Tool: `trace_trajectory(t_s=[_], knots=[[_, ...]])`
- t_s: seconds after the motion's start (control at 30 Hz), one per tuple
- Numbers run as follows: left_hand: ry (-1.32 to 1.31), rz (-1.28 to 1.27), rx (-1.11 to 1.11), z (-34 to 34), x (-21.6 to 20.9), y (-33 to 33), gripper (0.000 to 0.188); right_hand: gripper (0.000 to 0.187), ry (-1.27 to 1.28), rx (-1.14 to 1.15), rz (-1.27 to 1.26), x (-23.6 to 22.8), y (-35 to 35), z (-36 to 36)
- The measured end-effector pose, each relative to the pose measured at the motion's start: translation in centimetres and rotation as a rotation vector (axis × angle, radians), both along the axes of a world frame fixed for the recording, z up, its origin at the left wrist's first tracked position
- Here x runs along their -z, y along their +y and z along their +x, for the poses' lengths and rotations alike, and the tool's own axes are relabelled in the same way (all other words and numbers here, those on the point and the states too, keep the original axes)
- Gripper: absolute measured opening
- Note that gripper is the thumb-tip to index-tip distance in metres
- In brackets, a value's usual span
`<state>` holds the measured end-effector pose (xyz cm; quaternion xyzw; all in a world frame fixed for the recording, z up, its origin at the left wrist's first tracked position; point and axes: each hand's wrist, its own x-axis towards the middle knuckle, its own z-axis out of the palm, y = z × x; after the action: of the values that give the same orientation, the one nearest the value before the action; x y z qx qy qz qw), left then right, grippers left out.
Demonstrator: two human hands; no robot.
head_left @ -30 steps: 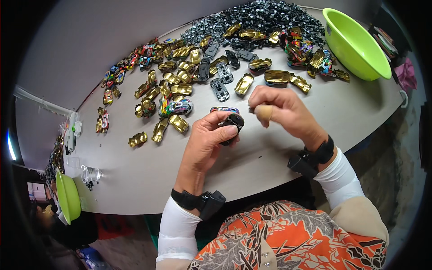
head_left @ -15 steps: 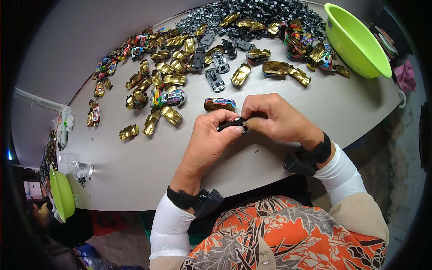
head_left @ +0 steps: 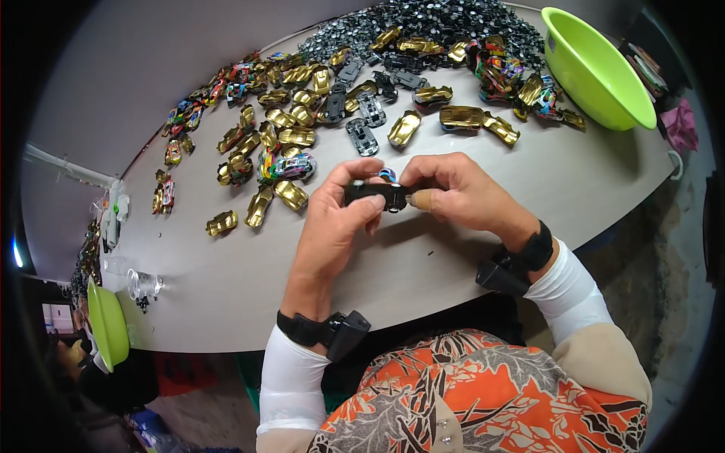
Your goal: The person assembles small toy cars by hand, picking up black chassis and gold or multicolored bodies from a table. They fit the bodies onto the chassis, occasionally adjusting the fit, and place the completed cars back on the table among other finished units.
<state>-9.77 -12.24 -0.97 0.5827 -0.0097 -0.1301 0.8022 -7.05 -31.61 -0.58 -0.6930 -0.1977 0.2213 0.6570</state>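
My left hand [head_left: 332,215] is closed around a black toy car base [head_left: 385,198], thumb on its near side and fingers behind. The base is raised above the table [head_left: 302,279], turned roughly crosswise. At its right end is my right hand [head_left: 476,192], thumb and index finger pinched together. A tan cover wraps the right thumb. Something small and greyish shows at that thumb's tip, too small to name. Just beyond the hands, a blue and coloured toy car [head_left: 388,174] is mostly hidden by my fingers.
Gold toy car bodies [head_left: 293,195] lie scattered left and ahead, among grey car bases [head_left: 362,137]. A heap of small black parts [head_left: 430,30] covers the far edge. A green basin [head_left: 604,68] stands far right, another green basin [head_left: 108,325] at left, near a clear cup [head_left: 143,285].
My left hand has shifted left and turned the black base, showing more of it. My right hand has barely moved. The coloured car behind is now more covered.
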Motion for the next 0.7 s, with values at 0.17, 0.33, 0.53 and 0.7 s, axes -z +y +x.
trace_trajectory(t_s=[0.17, 0.33, 0.53, 0.7], knots=[[0.042, -0.152, -0.080, 0.5, 0.9, 0.8, 0.024, 0.010, -0.029, 0.065, 0.107, 0.0, -0.5, 0.3], [0.082, -0.244, 0.053, 0.3, 0.7, 0.0, 0.026, 0.008, -0.060, 0.099, 0.261, -0.5, -0.5, 0.2], [0.073, -0.057, 0.202, -0.1, 0.0, 0.0, 0.033, 0.009, -0.066, 0.044, 0.213, -1.1, -1.2, 0.4], [0.052, -0.068, 0.203, -0.2, 0.5, -0.1, 0.027, 0.011, -0.029, -0.017, 0.218, -0.7, -0.9, 0.5]])
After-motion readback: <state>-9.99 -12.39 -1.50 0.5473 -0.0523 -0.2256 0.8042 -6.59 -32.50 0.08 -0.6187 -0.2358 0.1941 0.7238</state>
